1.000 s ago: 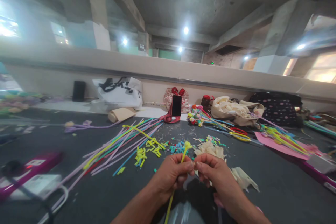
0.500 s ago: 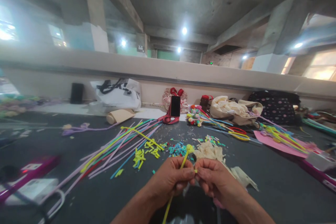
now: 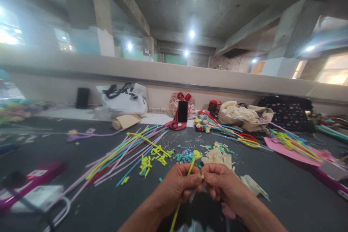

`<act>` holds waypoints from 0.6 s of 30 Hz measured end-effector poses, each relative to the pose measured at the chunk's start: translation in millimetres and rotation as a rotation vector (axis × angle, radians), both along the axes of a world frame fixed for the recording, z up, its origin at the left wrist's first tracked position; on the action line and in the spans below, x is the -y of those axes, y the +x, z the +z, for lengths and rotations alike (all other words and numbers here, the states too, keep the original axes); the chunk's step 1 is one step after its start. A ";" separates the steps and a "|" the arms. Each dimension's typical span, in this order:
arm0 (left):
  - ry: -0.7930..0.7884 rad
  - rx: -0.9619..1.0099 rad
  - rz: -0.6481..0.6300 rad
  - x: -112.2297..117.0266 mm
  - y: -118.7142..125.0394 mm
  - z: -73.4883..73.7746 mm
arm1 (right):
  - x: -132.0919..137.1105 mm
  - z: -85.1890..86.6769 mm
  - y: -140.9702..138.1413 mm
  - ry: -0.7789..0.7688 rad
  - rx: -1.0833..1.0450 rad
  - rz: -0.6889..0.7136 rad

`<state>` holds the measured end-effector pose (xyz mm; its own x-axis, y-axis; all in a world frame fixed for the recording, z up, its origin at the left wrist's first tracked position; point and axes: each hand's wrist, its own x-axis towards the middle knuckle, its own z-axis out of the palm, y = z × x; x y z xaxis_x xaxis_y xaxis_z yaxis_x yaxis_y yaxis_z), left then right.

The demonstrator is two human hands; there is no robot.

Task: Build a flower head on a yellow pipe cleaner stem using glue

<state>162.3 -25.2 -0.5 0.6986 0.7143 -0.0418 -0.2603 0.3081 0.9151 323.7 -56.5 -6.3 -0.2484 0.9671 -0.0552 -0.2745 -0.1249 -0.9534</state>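
Note:
My left hand (image 3: 182, 184) is closed around a yellow stem (image 3: 192, 166), which slants up through the fingers to a knobbly yellow head (image 3: 197, 154) and down toward my lap. Against it, my right hand (image 3: 218, 180) pinches a tiny yellow piece (image 3: 202, 176) at the fingertips; the left thumb tip touches it too. Just beyond the hands lie small blue cut pieces (image 3: 185, 156) and a crumpled cream cloth-like heap (image 3: 217, 157). Yellow cut pieces (image 3: 145, 165) are scattered to the left.
Long coloured stems (image 3: 119, 161) spread across the dark table at left. A phone (image 3: 182, 111) stands upright at the back centre. Scissors with red and yellow handles (image 3: 248, 140) lie at right, near a pink sheet (image 3: 288, 148). A magenta tool (image 3: 40, 175) is at left.
The view has shifted slightly, so everything sits a little lower and to the right. Both hands stay together at the small yellow piece, with almost no movement.

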 end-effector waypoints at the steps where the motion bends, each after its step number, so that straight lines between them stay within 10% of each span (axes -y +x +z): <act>1: 0.005 0.008 -0.002 -0.4 -0.1 -0.9 | 0.0 0.4 -0.3 0.002 0.007 -0.004; 18: -0.054 -0.019 -0.026 -3.5 2.3 -4.5 | 10.6 4.4 -8.6 0.261 0.361 -0.284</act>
<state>164.6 -21.7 -5.0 0.7155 0.6925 -0.0927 -0.2346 0.3631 0.9017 315.1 -67.2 -1.8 0.0154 0.9865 0.1630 0.0889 0.1610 -0.9829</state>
